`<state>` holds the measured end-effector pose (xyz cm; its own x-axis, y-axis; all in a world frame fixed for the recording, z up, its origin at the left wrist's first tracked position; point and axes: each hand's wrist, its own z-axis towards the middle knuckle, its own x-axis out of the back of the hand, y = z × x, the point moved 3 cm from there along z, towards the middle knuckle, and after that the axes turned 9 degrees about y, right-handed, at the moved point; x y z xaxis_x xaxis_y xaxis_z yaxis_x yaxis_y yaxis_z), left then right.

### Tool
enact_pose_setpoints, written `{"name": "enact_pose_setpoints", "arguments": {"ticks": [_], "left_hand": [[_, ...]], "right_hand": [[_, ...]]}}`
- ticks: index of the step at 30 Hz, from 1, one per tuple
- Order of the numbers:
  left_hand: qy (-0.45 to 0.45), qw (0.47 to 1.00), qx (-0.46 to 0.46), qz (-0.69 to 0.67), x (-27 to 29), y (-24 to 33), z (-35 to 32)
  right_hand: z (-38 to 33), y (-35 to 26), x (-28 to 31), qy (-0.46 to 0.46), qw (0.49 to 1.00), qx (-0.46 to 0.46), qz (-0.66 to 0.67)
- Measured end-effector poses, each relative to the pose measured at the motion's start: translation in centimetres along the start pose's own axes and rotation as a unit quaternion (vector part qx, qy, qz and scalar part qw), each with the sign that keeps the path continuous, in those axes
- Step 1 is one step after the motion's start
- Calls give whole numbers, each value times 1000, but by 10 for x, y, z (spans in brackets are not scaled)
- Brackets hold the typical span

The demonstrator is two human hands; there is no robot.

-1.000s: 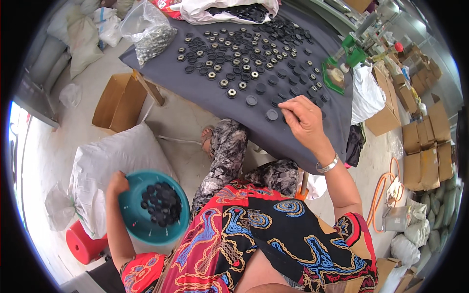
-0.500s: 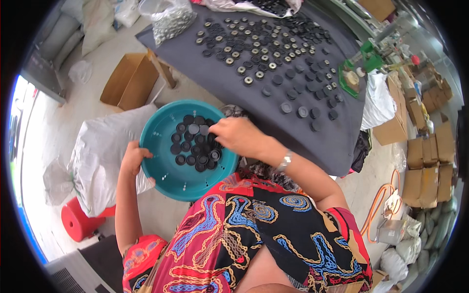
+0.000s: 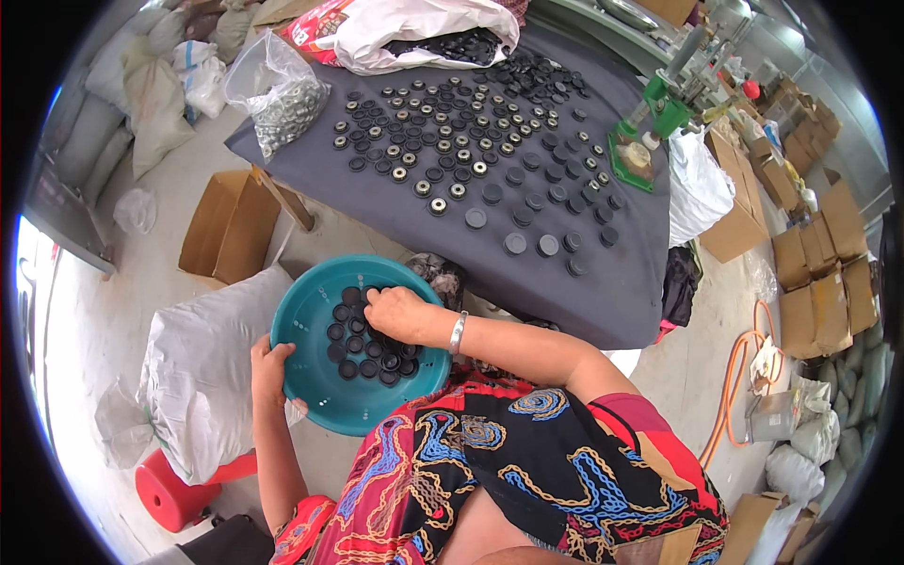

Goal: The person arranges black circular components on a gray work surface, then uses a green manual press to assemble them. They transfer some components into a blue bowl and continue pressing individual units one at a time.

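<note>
A teal basin point(image 3: 325, 410) sits in front of me, holding a heap of round black caps point(image 3: 354, 345). My left hand point(image 3: 271, 369) grips the basin's left rim, thumb over the edge. Inside the basin, my right hand point(image 3: 407, 316) reaches over the caps with its fingers curled down; what is in the fingertips is hidden. Beyond the basin stands a table with a dark grey cloth point(image 3: 603, 306). Spread over it are many plain black caps point(image 3: 492, 194) and others fitted with shiny metal rings point(image 3: 438, 206).
On the table's far side are a clear bag of metal pieces point(image 3: 290, 118), a white sack point(image 3: 363, 36) spilling black pieces and a green press point(image 3: 670, 111). Left lie an open carton point(image 3: 218, 226), a full white sack point(image 3: 212, 358) and a red stool point(image 3: 168, 494). Cartons point(image 3: 815, 311) stack right.
The view has shifted, so the basin and table sit lower in the picture. My right hand has moved left over the heap. My left hand still holds the rim.
</note>
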<state>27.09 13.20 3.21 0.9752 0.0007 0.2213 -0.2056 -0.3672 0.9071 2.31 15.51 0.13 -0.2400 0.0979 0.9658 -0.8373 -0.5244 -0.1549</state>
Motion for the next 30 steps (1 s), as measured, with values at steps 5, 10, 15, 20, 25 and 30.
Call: {"name": "enact_pose_setpoints", "arguments": {"ticks": [5,10,15,20,25,30], "left_hand": [[19,999,-33,24,-2,10,-3],[35,999,-11,-18,5,-8,-1],[76,996,1,-38,16,-18,-9],[80,996,-15,-29,15,-15,0],[87,996,-29,-17,27,-23,7],[89,996,1,-30,34,-41,19]], "right_hand": [[5,5,2,-28,997,-1,65],[21,26,48,56,983,-5,173],[75,110,101,223,969,-86,65],[135,143,80,138,976,-78,-151],[154,143,55,82,968,-19,-237],[163,154,57,90,985,-24,-147]]}}
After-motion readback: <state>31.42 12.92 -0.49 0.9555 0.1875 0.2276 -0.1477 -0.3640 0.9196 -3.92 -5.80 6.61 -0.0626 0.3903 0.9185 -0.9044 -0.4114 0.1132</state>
